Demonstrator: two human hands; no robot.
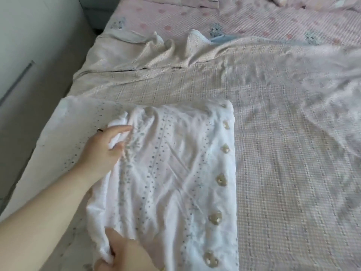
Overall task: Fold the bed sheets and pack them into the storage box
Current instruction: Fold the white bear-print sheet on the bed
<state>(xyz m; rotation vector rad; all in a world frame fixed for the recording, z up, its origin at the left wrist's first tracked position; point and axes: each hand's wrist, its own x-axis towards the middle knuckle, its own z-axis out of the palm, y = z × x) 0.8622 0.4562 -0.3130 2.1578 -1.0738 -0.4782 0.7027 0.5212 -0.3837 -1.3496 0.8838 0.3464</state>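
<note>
At left edge of bed [293,173]: gripping bunched sheet [175,173] w/ L hand [101,151], arm stretched fwd; pinching its near edge w/ R hand [125,255].

— What lies at six o'clock?
— A white sheet [175,173] dotted with eyelets, a row of pale flower buttons [221,179] running down its three o'clock edge.
— And the hands?
— The left hand [103,151] grips a bunch of its fabric at nine o'clock. The right hand [127,255] pinches the near edge at seven o'clock.
— Underneath?
— A beige checked bedcover [283,173], rumpled toward eleven o'clock, with a pink spotted sheet [254,18] at twelve o'clock.
</note>
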